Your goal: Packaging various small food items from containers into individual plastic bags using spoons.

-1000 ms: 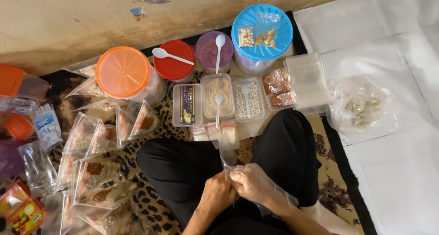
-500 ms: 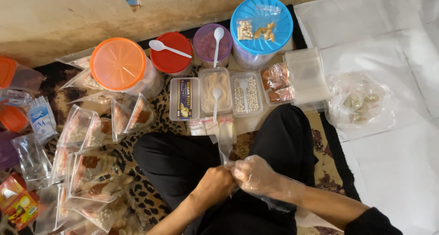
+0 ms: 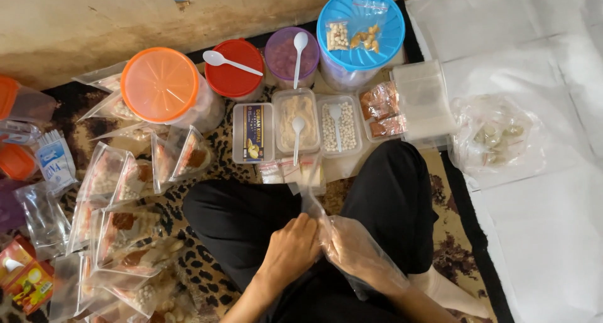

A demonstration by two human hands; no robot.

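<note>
Low in the frame's centre, over black-trousered knees: a clear plastic bag (image 3: pixel 312 205), pinched by the bare left hand (image 3: pixel 290 251) and pulled over the right hand (image 3: pixel 352 247), already sheathed in it. Above, open tubs (image 3: pixel 298 129) with white spoons; upper left, an orange-lidded jar (image 3: pixel 160 85).
</note>
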